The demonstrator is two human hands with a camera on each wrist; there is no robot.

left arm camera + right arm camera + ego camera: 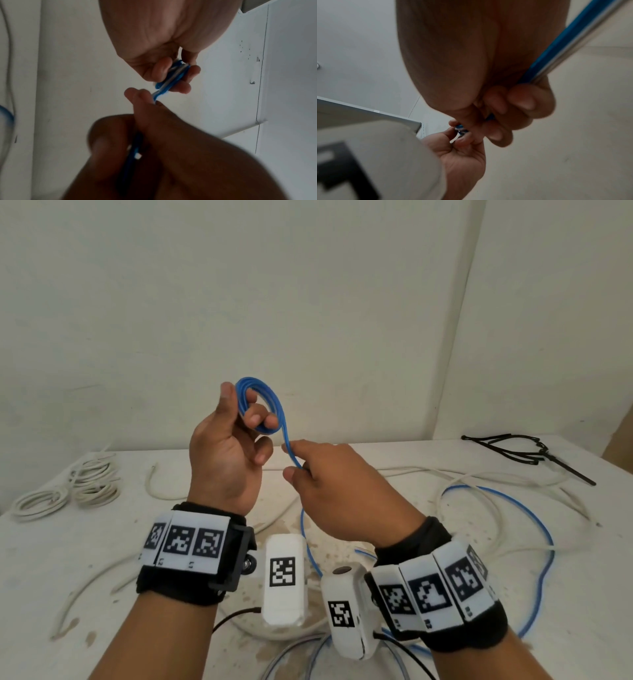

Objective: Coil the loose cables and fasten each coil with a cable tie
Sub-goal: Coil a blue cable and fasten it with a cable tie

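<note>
Blue cable [279, 419] mid-coil: left hand [227, 451] gripped small coil, right hand [337, 487] pinched feed strand. Long slack remained on table [41, 559]; next: more wraps, then cable ties [527, 453], far right.

Two hands [226, 460], one blue cable [534, 529].

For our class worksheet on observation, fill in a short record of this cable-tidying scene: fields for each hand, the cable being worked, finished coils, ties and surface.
left hand: holds small coil of thin blue cable, raised
right hand: pinches the blue strand just below the coil
uncoiled blue cable: loops on the stained white table
finished white cable coils: table's far left
black cable ties: far right
loose white cables: spread across the table
</note>
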